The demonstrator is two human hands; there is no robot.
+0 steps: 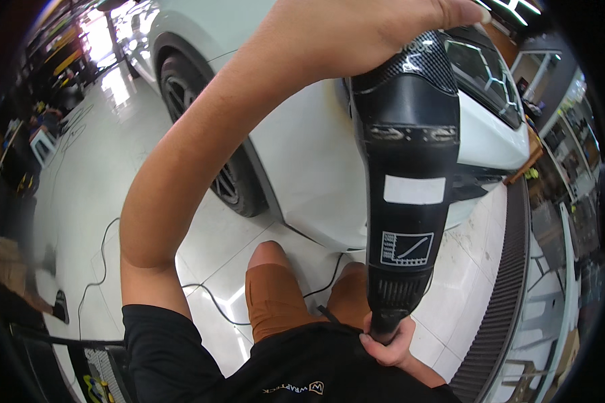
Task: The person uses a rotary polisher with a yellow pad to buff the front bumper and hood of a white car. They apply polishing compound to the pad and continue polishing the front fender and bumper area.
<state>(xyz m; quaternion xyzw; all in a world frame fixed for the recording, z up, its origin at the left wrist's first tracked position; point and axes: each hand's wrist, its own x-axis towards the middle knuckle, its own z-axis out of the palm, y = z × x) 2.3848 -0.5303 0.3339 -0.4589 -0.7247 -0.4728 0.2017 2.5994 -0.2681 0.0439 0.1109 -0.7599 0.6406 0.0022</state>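
A black car polisher (410,161) with a carbon-pattern head stands on end in front of me, a white label and a small printed chart on its body. My left hand (376,33) is closed over the head at the top, the thumb reaching right. Lower down, my right hand (391,344) wraps round the narrow rear end, by the cord. Behind the polisher is the pale body of a car (309,174). The polisher's working face is hidden, so I cannot tell whether it touches the paint.
The car's wheel (238,181) is beyond my left arm. A dark power cord (215,302) trails across the tiled floor past my legs. A ribbed dark strip (501,282) runs along the right. At far left are a white stool (42,146) and another person's foot (61,307).
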